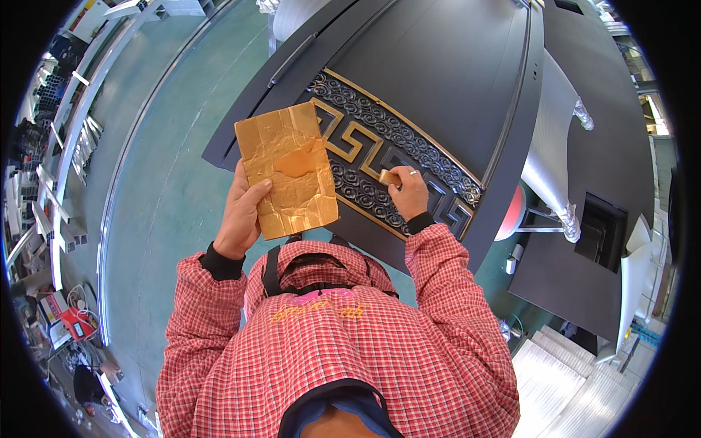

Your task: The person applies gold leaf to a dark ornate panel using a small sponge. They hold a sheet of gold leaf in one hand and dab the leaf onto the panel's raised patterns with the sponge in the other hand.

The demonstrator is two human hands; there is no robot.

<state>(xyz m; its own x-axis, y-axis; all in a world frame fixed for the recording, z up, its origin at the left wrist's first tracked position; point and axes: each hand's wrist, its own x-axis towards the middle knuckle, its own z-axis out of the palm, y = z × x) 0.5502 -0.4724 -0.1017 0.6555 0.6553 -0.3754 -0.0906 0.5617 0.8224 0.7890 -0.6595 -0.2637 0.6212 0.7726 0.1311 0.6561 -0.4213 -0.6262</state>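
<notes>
My left hand (242, 210) grips the lower left edge of a gold-smeared cardboard sheet (288, 208), thumb on top. A wet puddle of gold-orange paint (296, 163) lies in the middle of the sheet. The fingers of my right hand (410, 196) pinch a small tan block, perhaps a sponge (389, 177), against the raised key-pattern band of a dark door panel (438, 66). To the left of that hand the key pattern (352, 142) is gold; to its right the raised lines (458, 215) look mostly dark. Rows of dark scrollwork (409, 128) run along both sides of the band.
A long bar handle (293, 58) lies along the panel's left side. At right stand a wrapped silvery roll (551, 146) and another dark panel (562, 292) with a rectangular cutout. Metal profiles (80, 139) line the far left, above a red device (76, 323) with cables.
</notes>
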